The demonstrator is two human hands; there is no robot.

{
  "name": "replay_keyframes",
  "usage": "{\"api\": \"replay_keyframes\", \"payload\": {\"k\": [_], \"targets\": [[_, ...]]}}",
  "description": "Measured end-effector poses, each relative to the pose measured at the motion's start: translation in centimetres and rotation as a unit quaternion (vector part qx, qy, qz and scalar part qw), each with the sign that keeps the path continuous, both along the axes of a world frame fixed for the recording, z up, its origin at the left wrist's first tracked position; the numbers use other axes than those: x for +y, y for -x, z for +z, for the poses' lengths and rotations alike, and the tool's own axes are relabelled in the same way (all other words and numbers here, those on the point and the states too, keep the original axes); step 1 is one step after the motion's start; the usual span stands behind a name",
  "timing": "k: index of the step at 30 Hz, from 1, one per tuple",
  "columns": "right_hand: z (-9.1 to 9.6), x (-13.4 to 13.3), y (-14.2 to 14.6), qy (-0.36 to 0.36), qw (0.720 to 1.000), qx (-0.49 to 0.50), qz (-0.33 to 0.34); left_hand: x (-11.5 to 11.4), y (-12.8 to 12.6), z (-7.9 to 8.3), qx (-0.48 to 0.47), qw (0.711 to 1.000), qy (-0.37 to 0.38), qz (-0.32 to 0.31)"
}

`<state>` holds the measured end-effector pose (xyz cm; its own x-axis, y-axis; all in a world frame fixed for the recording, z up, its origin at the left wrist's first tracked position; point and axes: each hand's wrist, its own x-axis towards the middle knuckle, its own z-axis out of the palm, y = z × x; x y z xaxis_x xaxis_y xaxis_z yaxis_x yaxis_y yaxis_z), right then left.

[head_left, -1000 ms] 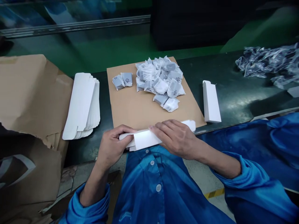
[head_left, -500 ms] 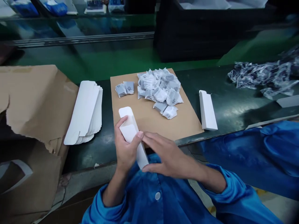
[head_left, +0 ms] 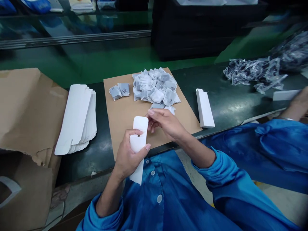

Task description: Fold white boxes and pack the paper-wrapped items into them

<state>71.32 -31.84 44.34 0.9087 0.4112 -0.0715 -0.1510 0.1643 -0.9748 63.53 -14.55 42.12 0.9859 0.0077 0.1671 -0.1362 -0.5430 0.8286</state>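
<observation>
Left hand grasps a narrow white cardboard box round its middle, thumb in front, index finger at the opening. Right hand is just beside the box's top, fingers bent; nothing seen in it, can't tell if it touches the edge.

Progress: held box is shaped into a tube, top flap up, so that end looks not yet closed. Lower end and inside: can't tell.

Right of the grip, well apart, a second upright-looking white cardboard box is folded up too; contents not visible.

Left of the grip, a stack of flat white carton blanks is left unfolded. Beyond the grip, on a brown cardboard sheet, a heap of grey pieces in translucent white wrappers plus a separate wrapped pair lie outside any box. So judging by these, plenty remains.
</observation>
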Motion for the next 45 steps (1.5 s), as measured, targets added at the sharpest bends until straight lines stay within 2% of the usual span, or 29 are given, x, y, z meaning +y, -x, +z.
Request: {"api": "replay_keyframes", "payload": {"k": [2,5,10,12,14,17,19,23,26,28,30,36,38,41,43,45], "targets": [[0.1,0.4,-0.1,-0.002,0.998,0.022,0.065,0.0,0.0,0.0,0.01,1.0,-0.023,-0.013],[0.4,0.7,0.3,0.018,0.995,-0.016,0.097,-0.2,0.2,-0.8,-0.017,0.999,-0.041,-0.008],[0.4,0.5,1.3,0.04,0.994,-0.064,0.079,-0.9,0.4,-2.3,-0.147,0.988,0.039,0.028],[0.4,0.4,1.7,0.062,0.991,-0.104,0.065,-0.9,0.5,-2.2,-0.134,0.991,0.027,0.015],[0.4,0.4,2.2,0.083,0.982,-0.16,0.054,-0.7,0.6,-1.9,-0.108,0.994,-0.024,-0.005],[0.0,0.5,3.1,0.096,0.963,-0.247,0.053,-0.3,0.7,-1.3,-0.096,0.993,-0.069,-0.023],[-0.8,0.7,3.6,0.108,0.942,-0.316,0.031,-0.1,0.9,-1.2,-0.093,0.993,-0.07,-0.026],[-2.6,1.2,4.5,0.17,0.875,-0.45,-0.051,0.1,1.2,-1.7,-0.061,0.996,-0.061,-0.035],[-3.2,1.2,4.5,0.204,0.852,-0.481,-0.04,0.2,1.2,-2.0,-0.025,0.998,-0.035,-0.04],[-3.0,1.2,4.4,0.213,0.858,-0.468,-0.012,0.2,1.1,-2.1,-0.005,0.999,-0.016,-0.038],[-2.8,1.2,4.3,0.21,0.877,-0.433,0.009,0.1,0.9,-2.0,0.014,0.999,-0.001,-0.03],[-2.3,1.4,3.7,0.171,0.917,-0.358,0.036,0.0,0.2,-2.2,0.037,0.999,0.023,-0.032],[-2.0,1.1,3.4,0.139,0.937,-0.312,0.073,0.2,0.2,-2.3,-0.011,1.0,0.018,-0.004],[-1.2,0.1,3.4,0.08,0.962,-0.246,0.087,0.7,0.6,-1.9,-0.158,0.986,0.022,0.041],[-0.7,-0.8,3.7,0.056,0.968,-0.227,0.088,0.8,1.1,-1.2,-0.246,0.968,0.036,0.025],[-0.5,-1.5,4.3,0.043,0.968,-0.221,0.11,0.6,1.7,-0.4,-0.291,0.955,0.049,-0.009]]}}
